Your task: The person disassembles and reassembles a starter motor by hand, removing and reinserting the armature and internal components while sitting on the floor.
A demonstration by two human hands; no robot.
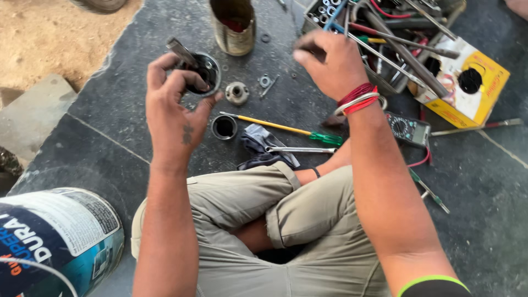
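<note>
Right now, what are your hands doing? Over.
Left hand gripping a round metal part. Right hand raised by the toolbox, contents unclear. Screwdriver, wrench, small metal ring on the floor between.

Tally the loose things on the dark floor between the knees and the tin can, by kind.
Screwdriver, yellow shaft and green handle: 1
Wrench: 1
Black ring: 1
Round metal fitting: 1
Dark rag: 1
Total: 5

Viewpoint: we look from head height, steeply down over our crossed legs.
Facing: forward onto the dark stone slab floor (pixel 137 82).
Nearness: close, at arm's reach.
</note>
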